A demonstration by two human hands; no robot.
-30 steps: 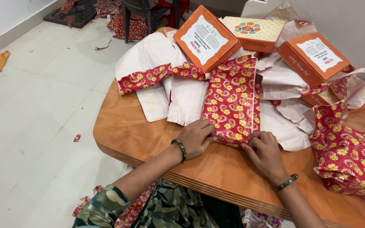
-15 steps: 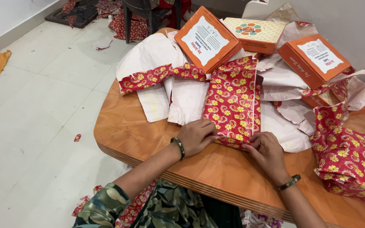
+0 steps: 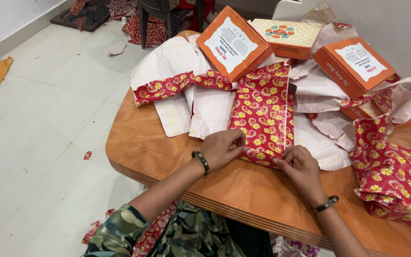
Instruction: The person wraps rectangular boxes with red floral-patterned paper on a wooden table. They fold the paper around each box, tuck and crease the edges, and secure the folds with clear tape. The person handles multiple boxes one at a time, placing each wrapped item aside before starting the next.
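Observation:
A flat box wrapped in red paper with yellow flowers (image 3: 263, 112) lies lengthwise on the orange wooden table (image 3: 167, 152). My left hand (image 3: 220, 148) pinches the paper at the box's near left corner. My right hand (image 3: 299, 164) pinches the paper at the near right corner. Both wrists wear dark green bangles. Torn wrapping paper, white side up with a red flowered edge (image 3: 181, 90), spreads to the left of the box.
Two orange boxes with white labels (image 3: 231, 43) (image 3: 355, 64) and a cream box with a flower design (image 3: 286, 34) sit at the far side. A crumpled red-wrapped bundle (image 3: 396, 176) lies at the right. A dark chair (image 3: 162, 14) and paper scraps stand on the white floor beyond.
Both hands have shifted slightly up onto the box's near end and lifted it a little. The left fingers moved from pressing flat to pinching the paper.

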